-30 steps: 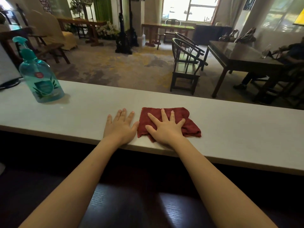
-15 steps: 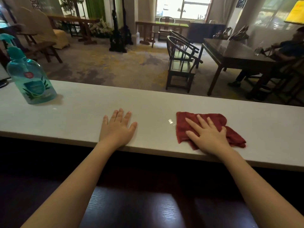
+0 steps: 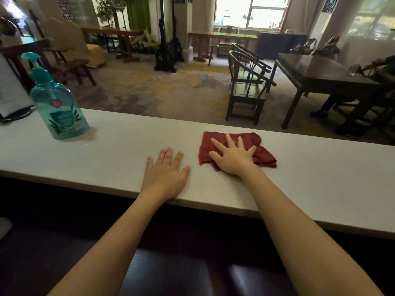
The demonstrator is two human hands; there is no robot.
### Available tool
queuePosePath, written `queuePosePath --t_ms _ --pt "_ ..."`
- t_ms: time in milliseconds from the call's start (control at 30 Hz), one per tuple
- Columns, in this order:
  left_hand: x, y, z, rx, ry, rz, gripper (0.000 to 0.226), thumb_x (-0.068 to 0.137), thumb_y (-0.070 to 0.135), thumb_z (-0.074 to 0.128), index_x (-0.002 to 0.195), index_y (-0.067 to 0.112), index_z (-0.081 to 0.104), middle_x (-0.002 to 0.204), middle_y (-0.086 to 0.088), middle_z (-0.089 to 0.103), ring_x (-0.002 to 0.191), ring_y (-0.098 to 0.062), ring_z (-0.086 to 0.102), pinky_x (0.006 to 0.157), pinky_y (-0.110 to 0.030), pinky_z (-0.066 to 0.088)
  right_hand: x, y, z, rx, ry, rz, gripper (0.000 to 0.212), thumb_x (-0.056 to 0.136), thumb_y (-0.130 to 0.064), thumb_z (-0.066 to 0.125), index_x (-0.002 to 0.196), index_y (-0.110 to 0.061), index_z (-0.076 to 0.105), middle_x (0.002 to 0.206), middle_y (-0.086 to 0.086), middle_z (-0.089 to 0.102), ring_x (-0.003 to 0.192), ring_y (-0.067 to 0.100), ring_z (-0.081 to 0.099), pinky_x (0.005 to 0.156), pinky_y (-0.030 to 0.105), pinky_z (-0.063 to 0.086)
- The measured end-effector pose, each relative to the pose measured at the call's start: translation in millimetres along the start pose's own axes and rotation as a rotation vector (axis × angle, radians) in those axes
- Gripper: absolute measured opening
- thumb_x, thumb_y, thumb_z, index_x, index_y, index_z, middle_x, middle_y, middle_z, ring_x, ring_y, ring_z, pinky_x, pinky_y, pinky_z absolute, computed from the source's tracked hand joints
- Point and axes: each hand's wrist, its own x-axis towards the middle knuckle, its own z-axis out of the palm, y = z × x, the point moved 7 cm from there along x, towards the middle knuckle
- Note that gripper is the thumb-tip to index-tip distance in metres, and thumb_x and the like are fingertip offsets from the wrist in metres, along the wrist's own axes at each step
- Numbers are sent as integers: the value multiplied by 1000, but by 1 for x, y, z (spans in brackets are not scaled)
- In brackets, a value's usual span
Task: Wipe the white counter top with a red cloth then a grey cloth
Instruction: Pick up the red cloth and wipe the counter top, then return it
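The right hand (image 3: 234, 155) lies flat, fingers spread, pressing the red cloth (image 3: 263, 155) onto the white counter top (image 3: 119, 150). The left hand (image 3: 165, 175) rests open and empty on bare counter just left of the cloth. Assessment: the red-cloth pass is in progress. No grey cloth is visible, so the second pass remains.

A crumpled dark red cloth (image 3: 259, 153) lies flat on the white bench (image 3: 119, 146), midway between its near and far edges.
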Motion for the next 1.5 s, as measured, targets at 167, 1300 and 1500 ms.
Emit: queuePosePath --t_ms 167,1300,1500 --pt "1 -2 0 -9 10 0 62 89 56 9 146 32 6 159 0 -1 145 -16 -4 115 -46 -6 -20 -28 9 -1 18 -82 57 88 -64 20 141 -50 8 160 1 0 145 35 -5 106 70 -5" --pt "-80 89 -67 52 214 465 29 86 20 51 113 25 60 108 -7 69 96 -31 62 73 -37 47 -166 -1 -50 218 362 -261 28 92 -12 45 112 -16 64 106 13 67 97 30 56 80 35 42" --pt "-78 121 -100 -2 290 501 25 83 17 51 105 21 63 97 -12 70 89 -36 62 67 -37 45 -175 18 -91 230 409 -248 28 88 -7 47 107 -16 66 105 11 69 97 29 59 80 33 42"
